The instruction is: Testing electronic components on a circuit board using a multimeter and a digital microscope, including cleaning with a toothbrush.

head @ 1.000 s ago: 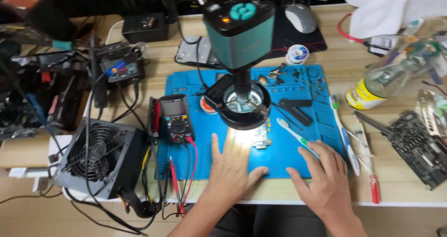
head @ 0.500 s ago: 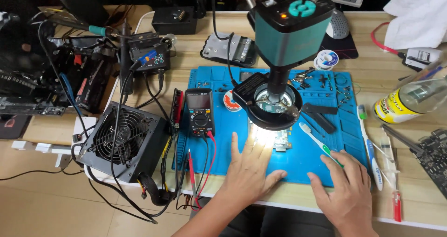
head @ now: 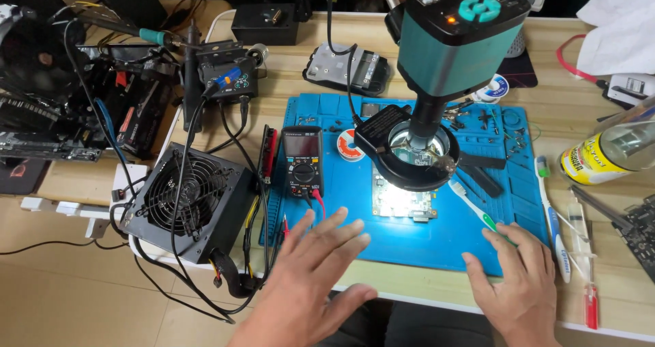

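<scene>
My left hand (head: 310, 279) is raised over the front left of the blue work mat (head: 355, 183), fingers spread and holding nothing. My right hand (head: 516, 279) rests flat on the mat's front right corner, also holding nothing, with its fingertips at the handle end of a green and white toothbrush (head: 477, 210). A small circuit board (head: 402, 200) lies lit under the ring light (head: 413, 152) of a teal microscope (head: 458, 36). A black multimeter (head: 302, 161) with red leads sits on the mat's left side.
A black power supply with a fan (head: 190, 200) and cables stands left of the mat. A soldering station (head: 228, 79) and computer parts lie at back left. A second toothbrush (head: 551, 217), a red screwdriver (head: 591, 299), a yellow-labelled bottle (head: 604, 152) and a solder spool (head: 350, 144) are nearby.
My left hand has lifted off the mat and drawn back toward me and to the left, fingers spread. My right hand stays on the mat's front right corner. The view has shifted.
</scene>
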